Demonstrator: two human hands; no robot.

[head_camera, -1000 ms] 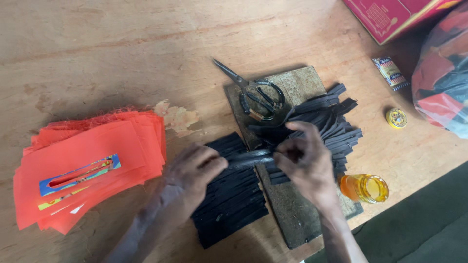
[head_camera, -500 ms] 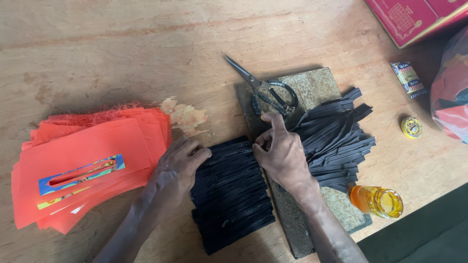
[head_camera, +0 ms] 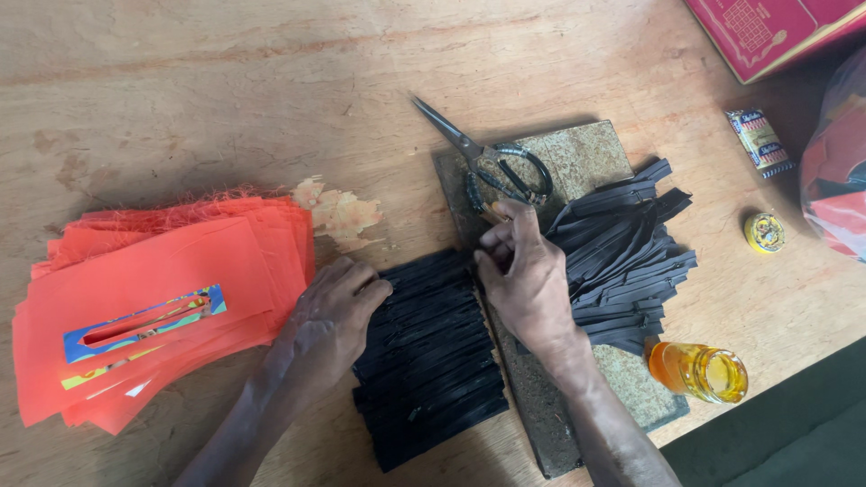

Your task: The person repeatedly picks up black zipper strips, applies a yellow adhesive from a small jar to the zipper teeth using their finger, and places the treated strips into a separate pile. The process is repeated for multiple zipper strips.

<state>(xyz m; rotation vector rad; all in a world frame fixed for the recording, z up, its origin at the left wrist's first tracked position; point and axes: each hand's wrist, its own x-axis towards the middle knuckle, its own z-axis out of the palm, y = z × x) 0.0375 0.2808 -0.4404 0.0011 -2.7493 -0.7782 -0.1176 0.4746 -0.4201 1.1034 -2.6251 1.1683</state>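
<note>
Hands, left hand (head_camera: 329, 320) and right hand (head_camera: 528, 275), flank black strips (head_camera: 428, 361) beside orange packets (head_camera: 153, 307).

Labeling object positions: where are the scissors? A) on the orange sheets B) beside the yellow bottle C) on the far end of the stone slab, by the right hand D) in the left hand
C: the scissors lie with handles on the slab's far end, blades pointing out over the table, just beyond the right hand; the left hand rests at the black strip stack.

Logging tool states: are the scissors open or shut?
Shut: the scissors lie flat on the stone slab, blades together in one point.
</note>
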